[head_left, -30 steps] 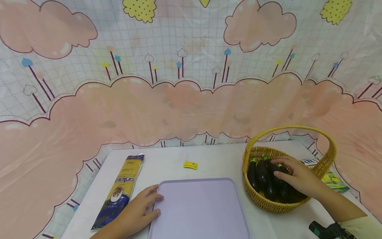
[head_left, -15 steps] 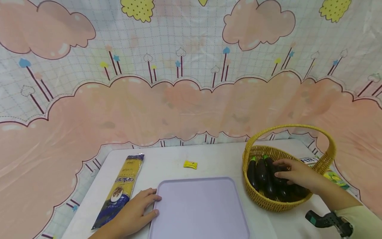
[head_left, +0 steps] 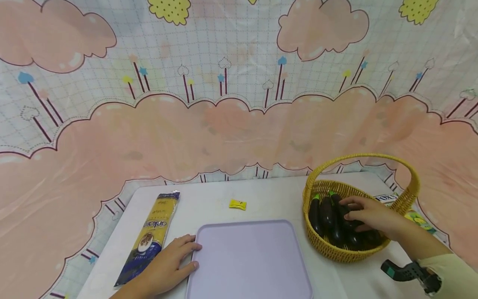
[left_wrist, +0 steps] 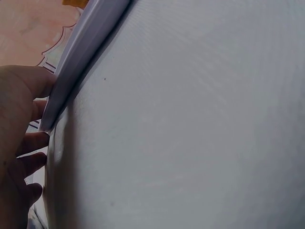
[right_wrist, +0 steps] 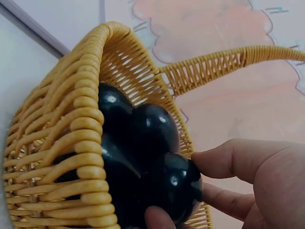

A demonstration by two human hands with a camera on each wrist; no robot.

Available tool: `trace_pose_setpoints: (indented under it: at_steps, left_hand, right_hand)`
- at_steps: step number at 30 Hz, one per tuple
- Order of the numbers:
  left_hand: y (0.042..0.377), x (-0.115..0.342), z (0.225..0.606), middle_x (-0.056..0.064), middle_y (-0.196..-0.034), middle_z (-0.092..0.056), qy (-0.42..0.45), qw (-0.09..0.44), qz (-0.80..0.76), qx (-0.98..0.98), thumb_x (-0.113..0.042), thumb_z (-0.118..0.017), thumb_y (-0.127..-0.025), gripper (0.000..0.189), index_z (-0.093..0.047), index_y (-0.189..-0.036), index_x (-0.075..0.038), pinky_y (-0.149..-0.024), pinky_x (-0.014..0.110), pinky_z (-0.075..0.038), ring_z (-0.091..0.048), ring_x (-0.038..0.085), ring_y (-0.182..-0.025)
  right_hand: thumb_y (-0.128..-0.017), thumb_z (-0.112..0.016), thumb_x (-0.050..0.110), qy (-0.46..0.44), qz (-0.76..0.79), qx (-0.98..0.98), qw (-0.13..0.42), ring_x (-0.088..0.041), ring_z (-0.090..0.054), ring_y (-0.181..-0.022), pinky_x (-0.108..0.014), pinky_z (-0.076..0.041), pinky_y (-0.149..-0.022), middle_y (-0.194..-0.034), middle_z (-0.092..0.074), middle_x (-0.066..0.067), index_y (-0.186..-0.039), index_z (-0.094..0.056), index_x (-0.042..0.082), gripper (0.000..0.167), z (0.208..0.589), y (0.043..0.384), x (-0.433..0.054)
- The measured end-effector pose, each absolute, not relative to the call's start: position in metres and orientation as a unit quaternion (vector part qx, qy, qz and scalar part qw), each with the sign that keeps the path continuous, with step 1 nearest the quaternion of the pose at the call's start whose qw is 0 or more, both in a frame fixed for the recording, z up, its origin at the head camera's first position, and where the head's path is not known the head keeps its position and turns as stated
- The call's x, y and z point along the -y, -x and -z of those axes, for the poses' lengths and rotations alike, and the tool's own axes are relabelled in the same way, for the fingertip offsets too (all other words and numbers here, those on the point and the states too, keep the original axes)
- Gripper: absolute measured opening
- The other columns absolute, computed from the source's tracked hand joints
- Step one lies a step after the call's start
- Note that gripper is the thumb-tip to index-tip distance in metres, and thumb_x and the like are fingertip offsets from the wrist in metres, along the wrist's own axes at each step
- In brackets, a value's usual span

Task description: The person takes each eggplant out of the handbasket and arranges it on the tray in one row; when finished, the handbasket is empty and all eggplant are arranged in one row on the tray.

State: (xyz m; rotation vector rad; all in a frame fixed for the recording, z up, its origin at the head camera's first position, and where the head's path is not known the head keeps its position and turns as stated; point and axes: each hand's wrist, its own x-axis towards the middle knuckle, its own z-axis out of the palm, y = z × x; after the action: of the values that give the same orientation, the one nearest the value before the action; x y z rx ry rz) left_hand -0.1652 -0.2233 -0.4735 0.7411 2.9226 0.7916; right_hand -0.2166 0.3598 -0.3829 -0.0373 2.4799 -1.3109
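Presently, the right hand [head_left: 369, 218] is inside the yellow wicker basket [head_left: 337, 254], at the right part of the table [head_left: 276, 203]. Its fingers are curled around one dark, shiny eggplant [right_wrist: 174, 186], as the right wrist view shows. This eggplant lies in the basket, close against the other eggplants [head_left: 327, 211], of which two show a green stem end. The tall handle [head_left: 366, 156] of the basket arches over the hand.

The left hand [head_left: 169, 261] rests at the left edge of the lilac tray [head_left: 248, 261]; its fingers are loosely spread, and the thumb and forefinger touch the rim. Just beside this hand, to its left, lies a long blue and yellow packet [head_left: 153, 236]. Beyond the tray is a small yellow packet [head_left: 237, 204]. Behind the basket, a green and yellow bag [head_left: 420, 222] is partly hidden. A printed cloth [head_left: 224, 137] with peach clouds hangs behind the table.
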Motion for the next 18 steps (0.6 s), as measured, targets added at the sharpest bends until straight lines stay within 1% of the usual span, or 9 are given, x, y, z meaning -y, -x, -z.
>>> trace_pose_setpoints:
  at_steps: [4,7,8,14,18]
  left_hand:
    - [0.167,0.224,0.474,0.013,-0.154,-0.057,-0.243,0.012,-0.25,-0.937,-0.042,-0.074,-0.101,0.038,-0.07,-0.134,-0.025,-0.119,0.069,-0.036,-0.05,0.043,-0.145]
    - [0.167,0.224,0.473,0.013,-0.154,-0.057,-0.244,0.014,-0.249,-0.937,-0.043,-0.074,-0.101,0.038,-0.07,-0.134,-0.024,-0.12,0.069,-0.035,-0.051,0.044,-0.144]
    - [0.167,0.224,0.472,0.013,-0.154,-0.057,-0.244,0.017,-0.25,-0.937,-0.043,-0.074,-0.101,0.039,-0.07,-0.134,-0.024,-0.12,0.07,-0.033,-0.05,0.044,-0.145]
    - [0.167,0.223,0.47,0.014,-0.154,-0.057,-0.236,0.022,-0.251,-0.938,-0.043,-0.074,-0.101,0.039,-0.07,-0.134,-0.023,-0.122,0.072,-0.028,-0.048,0.045,-0.146]
    - [0.165,0.22,0.471,0.015,-0.154,-0.057,-0.226,0.023,-0.255,-0.94,-0.041,-0.075,-0.1,0.038,-0.07,-0.134,-0.024,-0.121,0.076,-0.024,-0.048,0.045,-0.146]
  right_hand:
    - [-0.106,-0.066,0.017,0.012,0.481,-0.861,0.165,-0.046,-0.062,-0.127,-0.049,-0.065,-0.092,-0.158,-0.028,-0.045,-0.155,-0.041,-0.006,0.06,0.383,0.211,-0.364]
    - [-0.106,-0.067,0.018,0.012,0.492,-0.855,0.165,-0.047,-0.059,-0.129,-0.048,-0.065,-0.093,-0.159,-0.026,-0.043,-0.157,-0.039,-0.005,0.062,0.382,0.206,-0.366]
    - [-0.106,-0.068,0.018,0.014,0.495,-0.853,0.165,-0.046,-0.059,-0.129,-0.048,-0.065,-0.093,-0.16,-0.026,-0.042,-0.157,-0.039,-0.005,0.063,0.381,0.204,-0.367]
    - [-0.105,-0.07,0.018,0.022,0.527,-0.833,0.165,-0.041,-0.054,-0.134,-0.045,-0.064,-0.093,-0.162,-0.03,-0.036,-0.158,-0.038,-0.003,0.065,0.377,0.19,-0.366]
    - [-0.104,-0.071,0.017,0.02,0.553,-0.817,0.165,-0.033,-0.057,-0.13,-0.044,-0.064,-0.093,-0.163,-0.028,-0.034,-0.159,-0.038,-0.002,0.066,0.375,0.179,-0.363]
